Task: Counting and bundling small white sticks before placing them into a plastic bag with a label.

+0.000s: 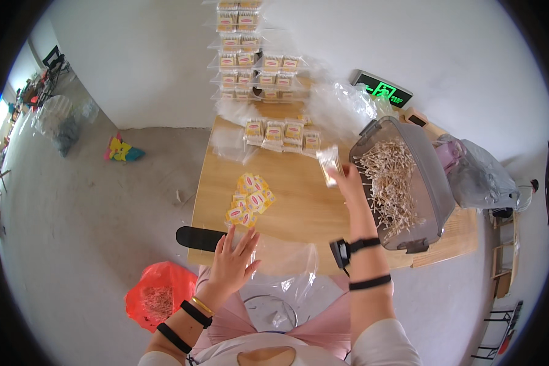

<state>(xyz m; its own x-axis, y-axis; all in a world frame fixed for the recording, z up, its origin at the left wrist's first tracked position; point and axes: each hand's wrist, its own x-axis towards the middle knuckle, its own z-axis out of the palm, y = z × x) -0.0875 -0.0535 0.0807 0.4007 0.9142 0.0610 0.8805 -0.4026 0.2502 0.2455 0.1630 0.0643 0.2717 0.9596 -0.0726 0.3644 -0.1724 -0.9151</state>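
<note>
My right hand [348, 182] grips a small clear packet of cotton swabs [329, 166] above the table, just left of a grey plastic bin. Loose cotton swabs [389, 186] are heaped inside that bin [430, 183]. Fingers outstretched, my left hand [230, 263] lies at the table's near edge by some clear plastic bags [285, 258]; whether it touches them I cannot tell. Just beyond its fingertips is a loose pile of yellow and white cards [250, 200]. A black strip-shaped object [199, 238] sits at the table edge beside this hand.
Several filled swab packets [274, 131] stand across the back of the wooden table [299, 210]. Behind them, bagged packets [236, 46] are stacked high. Clear bags [341, 110] bunch near a green exit sign [382, 89]. A red bag [158, 299] holding swabs rests on the floor.
</note>
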